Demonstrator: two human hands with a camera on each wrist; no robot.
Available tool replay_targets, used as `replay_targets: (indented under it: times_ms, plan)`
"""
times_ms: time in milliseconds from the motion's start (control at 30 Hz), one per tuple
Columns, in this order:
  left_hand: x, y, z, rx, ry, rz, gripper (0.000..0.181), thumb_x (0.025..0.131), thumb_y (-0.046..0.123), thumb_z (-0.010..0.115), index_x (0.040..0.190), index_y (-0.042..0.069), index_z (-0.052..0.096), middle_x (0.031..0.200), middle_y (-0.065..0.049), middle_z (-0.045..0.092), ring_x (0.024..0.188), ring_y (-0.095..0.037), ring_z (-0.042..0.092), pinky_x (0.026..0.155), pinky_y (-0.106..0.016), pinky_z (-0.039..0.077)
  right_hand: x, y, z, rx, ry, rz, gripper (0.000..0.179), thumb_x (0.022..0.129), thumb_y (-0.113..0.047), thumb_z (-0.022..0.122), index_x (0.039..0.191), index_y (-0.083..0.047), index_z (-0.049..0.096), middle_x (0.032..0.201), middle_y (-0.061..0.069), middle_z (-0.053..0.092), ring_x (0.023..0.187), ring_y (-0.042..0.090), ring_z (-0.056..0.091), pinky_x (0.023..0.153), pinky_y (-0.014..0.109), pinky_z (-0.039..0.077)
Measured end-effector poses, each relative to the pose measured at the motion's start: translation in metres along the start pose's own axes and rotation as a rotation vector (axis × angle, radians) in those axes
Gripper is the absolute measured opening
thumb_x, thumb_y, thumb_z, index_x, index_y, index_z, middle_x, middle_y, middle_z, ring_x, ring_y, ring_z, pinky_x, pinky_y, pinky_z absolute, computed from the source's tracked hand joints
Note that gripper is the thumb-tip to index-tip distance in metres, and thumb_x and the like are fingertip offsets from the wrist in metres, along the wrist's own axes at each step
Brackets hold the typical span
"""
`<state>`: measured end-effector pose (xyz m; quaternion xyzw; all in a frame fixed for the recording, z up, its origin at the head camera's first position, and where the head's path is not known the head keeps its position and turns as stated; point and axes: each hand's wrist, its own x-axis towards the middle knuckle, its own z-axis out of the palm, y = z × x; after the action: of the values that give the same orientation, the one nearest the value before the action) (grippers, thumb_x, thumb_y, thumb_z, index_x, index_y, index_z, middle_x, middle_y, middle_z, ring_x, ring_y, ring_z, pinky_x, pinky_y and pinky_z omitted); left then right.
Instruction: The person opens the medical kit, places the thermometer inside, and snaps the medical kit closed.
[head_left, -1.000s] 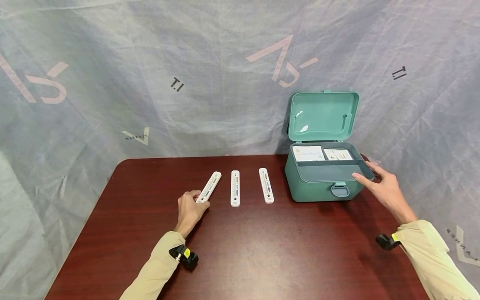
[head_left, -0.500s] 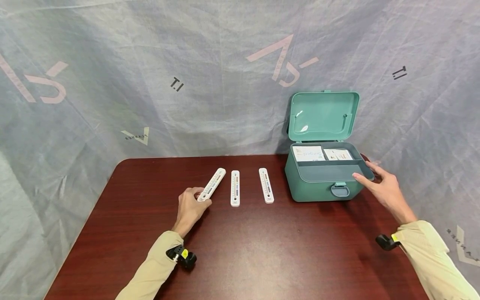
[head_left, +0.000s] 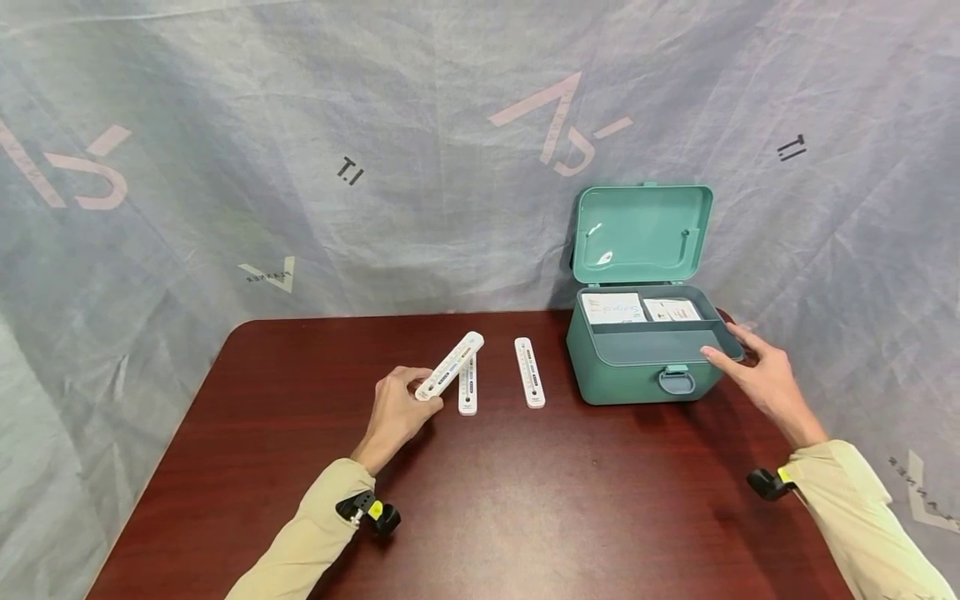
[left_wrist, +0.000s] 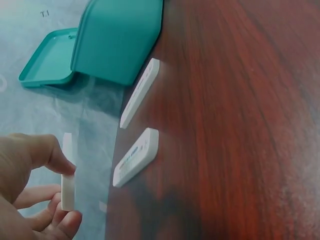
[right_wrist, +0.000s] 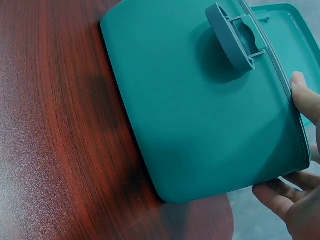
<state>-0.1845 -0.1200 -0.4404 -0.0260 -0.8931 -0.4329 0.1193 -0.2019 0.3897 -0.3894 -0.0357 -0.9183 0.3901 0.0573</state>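
From the head camera: pinches a held thermometer [head_left: 453,363], white with a printed scale, by its lower end in the left hand [head_left: 397,408]; tilts it toward the upper right, across the view of a second thermometer [head_left: 467,396] lying flat on the desk [head_left: 525,517]; farther right, shows a third thermometer [head_left: 529,372], also flat, between the second and a green box [head_left: 622,385]; grasps that box at its front right corner with the right hand [head_left: 765,379], thumb at the rim; shows a lid [head_left: 643,225] raised at the back, a white packet [head_left: 613,308] and a smaller packet [head_left: 672,311] side by side in the rear compartments, a latch [head_left: 677,381] at the front; behind the desk, shows grey cloth [head_left: 420,208] with scattered lettering.

From the left wrist: grips the held thermometer edge-on between thumb and fingers, raised off the desk and apart from the other two; shows both of those resting on the desk, one beyond the other, with the box and lid farther off.

From the right wrist: presses the thumb to the box rim, fingers against the side wall; shows the box standing on the desk, latch jutting from its front, lid partly visible beyond.
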Motion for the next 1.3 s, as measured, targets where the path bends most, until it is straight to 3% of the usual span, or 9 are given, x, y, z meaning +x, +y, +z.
replay_targets:
  times_ms: [400,800,1000,1300]
  plan:
    - [0.006,0.019,0.011,-0.061,-0.033,0.112,0.041,0.063,0.004,0.076,0.104,0.004,0.070,0.090,-0.005,0.061,0.072,-0.019,0.058,0.059,-0.024,0.046,-0.001,-0.001,0.000,0.002,-0.005,0.023,0.078,0.088,-0.046,0.062,0.150,-0.014,0.028,0.143,0.023,0.038,0.087,-0.014,0.045,0.066,0.009,0.042]
    - [0.014,0.044,0.021,-0.098,-0.052,0.181,0.046,0.062,0.002,0.074,0.108,0.001,0.070,0.092,-0.006,0.062,0.066,-0.021,0.058,0.057,-0.024,0.046,-0.001,0.000,0.001,0.014,-0.004,0.009,0.077,0.088,-0.044,0.062,0.150,-0.013,0.028,0.141,0.025,0.040,0.086,-0.014,0.047,0.065,0.009,0.043]
    - [0.018,0.055,0.027,-0.089,-0.059,0.231,0.045,0.061,0.003,0.076,0.106,0.002,0.070,0.100,-0.008,0.064,0.077,-0.020,0.058,0.062,-0.025,0.046,0.000,0.002,0.001,0.018,0.002,-0.006,0.077,0.088,-0.043,0.063,0.149,-0.011,0.028,0.140,0.026,0.040,0.084,-0.014,0.048,0.065,0.009,0.043]
    - [0.022,0.069,0.036,-0.101,-0.076,0.244,0.043,0.062,0.005,0.075,0.105,0.006,0.071,0.095,-0.002,0.062,0.078,-0.014,0.055,0.064,-0.024,0.045,-0.002,0.002,0.001,0.012,-0.013,0.006,0.078,0.089,-0.045,0.061,0.150,-0.013,0.026,0.143,0.026,0.037,0.087,-0.013,0.045,0.065,0.009,0.042]
